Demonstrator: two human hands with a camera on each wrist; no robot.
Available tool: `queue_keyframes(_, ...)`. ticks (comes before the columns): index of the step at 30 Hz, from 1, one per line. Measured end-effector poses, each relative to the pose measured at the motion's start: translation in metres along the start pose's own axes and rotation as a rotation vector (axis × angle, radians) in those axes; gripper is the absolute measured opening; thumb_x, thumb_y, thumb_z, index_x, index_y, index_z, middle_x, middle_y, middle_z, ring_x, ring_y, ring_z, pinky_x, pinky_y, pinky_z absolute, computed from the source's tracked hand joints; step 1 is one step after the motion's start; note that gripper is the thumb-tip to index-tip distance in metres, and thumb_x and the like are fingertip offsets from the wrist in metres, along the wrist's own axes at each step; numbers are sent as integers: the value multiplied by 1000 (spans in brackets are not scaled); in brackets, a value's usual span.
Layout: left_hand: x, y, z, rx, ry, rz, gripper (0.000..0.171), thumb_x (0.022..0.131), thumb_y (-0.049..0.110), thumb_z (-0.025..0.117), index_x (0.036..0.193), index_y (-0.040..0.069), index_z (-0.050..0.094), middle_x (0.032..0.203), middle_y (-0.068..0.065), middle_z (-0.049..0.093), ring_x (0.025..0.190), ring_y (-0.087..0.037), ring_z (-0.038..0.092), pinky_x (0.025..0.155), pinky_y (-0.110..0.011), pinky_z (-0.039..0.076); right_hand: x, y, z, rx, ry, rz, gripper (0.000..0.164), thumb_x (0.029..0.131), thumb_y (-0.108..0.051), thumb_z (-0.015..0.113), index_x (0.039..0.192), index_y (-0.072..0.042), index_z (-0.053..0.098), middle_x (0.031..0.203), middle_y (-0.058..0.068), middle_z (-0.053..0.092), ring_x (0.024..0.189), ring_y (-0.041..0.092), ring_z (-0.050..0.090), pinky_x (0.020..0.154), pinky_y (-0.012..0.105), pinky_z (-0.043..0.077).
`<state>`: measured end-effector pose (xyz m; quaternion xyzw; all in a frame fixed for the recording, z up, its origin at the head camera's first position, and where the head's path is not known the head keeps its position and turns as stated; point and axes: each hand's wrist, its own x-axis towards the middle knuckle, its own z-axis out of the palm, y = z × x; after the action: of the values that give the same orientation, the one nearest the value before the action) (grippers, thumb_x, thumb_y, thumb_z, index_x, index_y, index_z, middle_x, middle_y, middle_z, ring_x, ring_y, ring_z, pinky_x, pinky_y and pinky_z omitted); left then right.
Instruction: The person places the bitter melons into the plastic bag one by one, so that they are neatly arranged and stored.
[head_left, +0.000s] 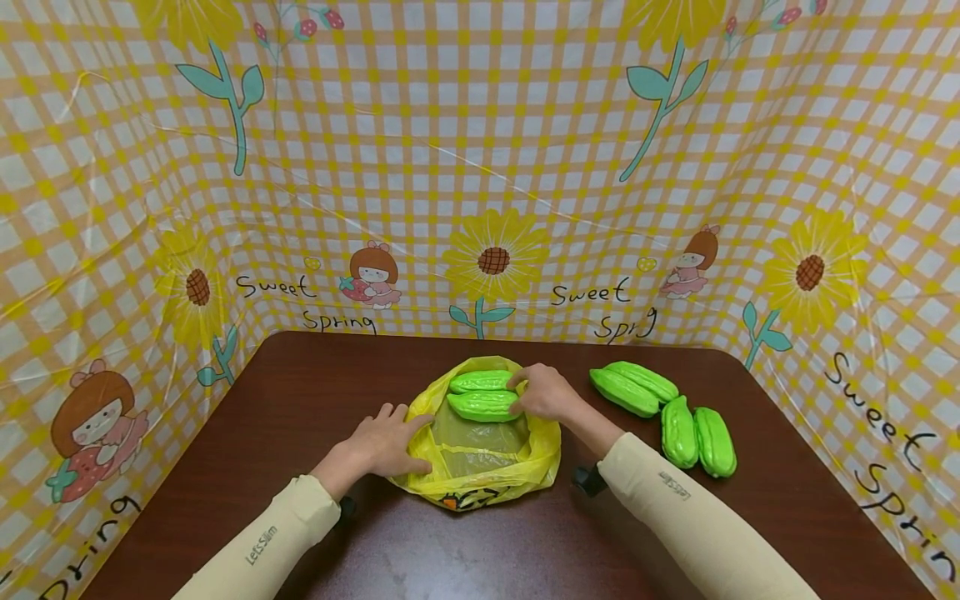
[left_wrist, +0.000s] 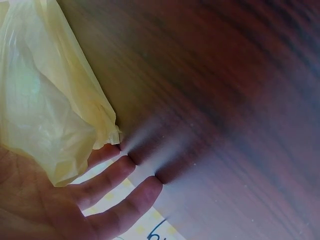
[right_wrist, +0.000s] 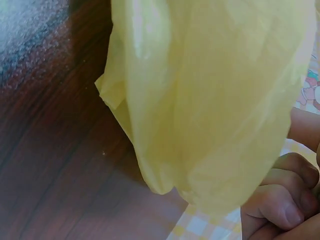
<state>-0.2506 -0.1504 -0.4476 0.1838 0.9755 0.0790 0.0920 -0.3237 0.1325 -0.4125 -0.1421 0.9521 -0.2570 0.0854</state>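
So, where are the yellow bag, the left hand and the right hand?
Yellow bag (head_left: 528, 477): head view, on its near wall.
Left hand (head_left: 377, 442): head view, back of hand.
Right hand (head_left: 549, 392): head view, back of hand.

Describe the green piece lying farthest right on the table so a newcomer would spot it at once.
On the dark brown table, look right of the open yellow bag. Four ribbed green pieces lie there, two behind and two in front. The rightmost piece belongs to the front pair and, unlike its neighbours, lies nearest the table's right edge.
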Motion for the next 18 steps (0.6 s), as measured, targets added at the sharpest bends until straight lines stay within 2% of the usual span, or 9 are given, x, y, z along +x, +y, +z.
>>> queue_keyframes(10, 0, -1, -1, 2, -5, -3, 78, 85, 56, 72, 152, 25, 46, 142, -15, 47, 128, -35, 43, 96, -58, 41, -16, 3, -8, 109, 22, -10, 43, 87, -15, 77, 128, -6, 68, 136, 21, 60, 119, 38, 59, 79, 41, 52)
queue_keyframes(14, 1, -1, 0, -1, -6, -2, 78, 86, 57, 72, 152, 26, 46, 143, -15, 46, 129, -35, 42, 97, -58, 41, -22, 8, -12, 146, 33, -7, 44, 88, -16, 77, 129, -5, 67, 137, 21, 59, 119, 38, 58, 78, 40, 51)
queue_keyframes(18, 1, -1, 0, -4, -7, -2, 78, 86, 57, 72, 152, 26, 45, 143, -15, 46, 129, -36, 42, 98, -59, 41, -29, 13, -16, 179, 40, 2, 45, 89, -17, 75, 131, -4, 66, 141, 22, 57, 127, 41, 54, 90, 47, 52)
